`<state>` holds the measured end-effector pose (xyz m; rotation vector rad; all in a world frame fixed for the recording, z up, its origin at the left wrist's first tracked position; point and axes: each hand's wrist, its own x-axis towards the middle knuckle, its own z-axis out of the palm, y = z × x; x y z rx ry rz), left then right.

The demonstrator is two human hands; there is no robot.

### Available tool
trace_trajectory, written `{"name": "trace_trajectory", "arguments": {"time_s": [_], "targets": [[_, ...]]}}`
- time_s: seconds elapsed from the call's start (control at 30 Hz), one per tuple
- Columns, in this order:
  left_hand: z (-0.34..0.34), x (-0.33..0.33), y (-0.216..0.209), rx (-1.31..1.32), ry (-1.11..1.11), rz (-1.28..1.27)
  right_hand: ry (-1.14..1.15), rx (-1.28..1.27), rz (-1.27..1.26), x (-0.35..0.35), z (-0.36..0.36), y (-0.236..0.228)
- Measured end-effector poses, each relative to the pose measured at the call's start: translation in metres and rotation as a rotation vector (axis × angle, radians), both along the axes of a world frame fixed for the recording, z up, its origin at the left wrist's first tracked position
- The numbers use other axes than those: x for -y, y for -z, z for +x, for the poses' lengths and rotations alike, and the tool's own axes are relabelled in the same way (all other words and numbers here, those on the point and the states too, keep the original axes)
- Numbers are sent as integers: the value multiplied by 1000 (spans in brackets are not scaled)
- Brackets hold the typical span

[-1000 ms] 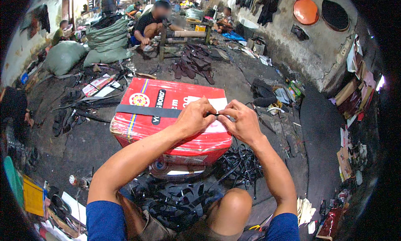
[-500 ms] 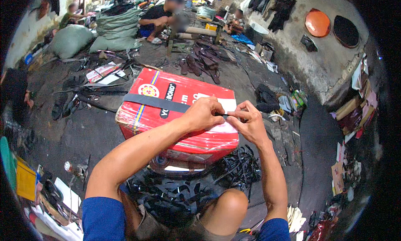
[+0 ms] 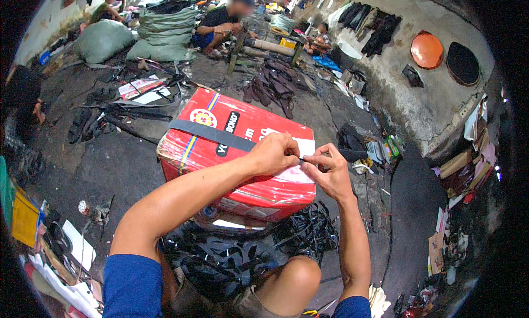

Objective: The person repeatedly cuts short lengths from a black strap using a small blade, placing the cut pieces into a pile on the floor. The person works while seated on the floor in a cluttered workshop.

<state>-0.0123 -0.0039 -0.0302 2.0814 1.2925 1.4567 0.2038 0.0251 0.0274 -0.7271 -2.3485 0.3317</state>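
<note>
A red cardboard box [image 3: 275, 120] wrapped in clear plastic stands in front of me. Across its top lies a flat black strip [image 3: 212, 133], running from the left edge toward my hands. Over the right part of the box, my left hand [image 3: 274, 153] is closed, pinching the strip between thumb and fingers. My right hand [image 3: 329, 169] pinches a small dark bit of it close by, with the fingertips of both hands almost meeting. How the strip runs inside my left hand is hidden.
Black strips [image 3: 220, 263] lie heaped between my knees, with a tangle of thin black strips [image 3: 308, 230] beside the box. Dark cut pieces [image 3: 275, 81] cover the floor ahead. Farther off, a person [image 3: 220, 29] crouches by a low wooden bench [image 3: 270, 47]. Stuffed sacks [image 3: 104, 41] stand behind.
The view has shifted slightly, so the surroundings sit a little differently. Both hands keep their pinch on the strip, the fingertips moving only slightly over the box.
</note>
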Motion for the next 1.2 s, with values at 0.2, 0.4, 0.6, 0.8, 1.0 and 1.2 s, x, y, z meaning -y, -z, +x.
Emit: {"name": "trace_trajectory", "arguments": {"time_s": [0.2, 0.4, 0.6, 0.8, 1.0, 1.2], "targets": [[5, 3, -4, 37, -34, -91, 126, -121, -154, -14, 1, 25], [9, -1, -11, -65, -111, -107, 162, -573, -797, -14, -18, 45], [4, -14, -25, -176, -11, -110, 181, -683, -837, -15, -11, 52], [23, -20, -17, -57, 53, 15, 171, -667, -797, -20, -9, 75], [37, -23, -13, 95, 121, 7, -95, -969, -1583, -9, 4, 63], [37, -20, -16, 113, 107, 43, 368, -554, -1020, -20, 3, 19]]}}
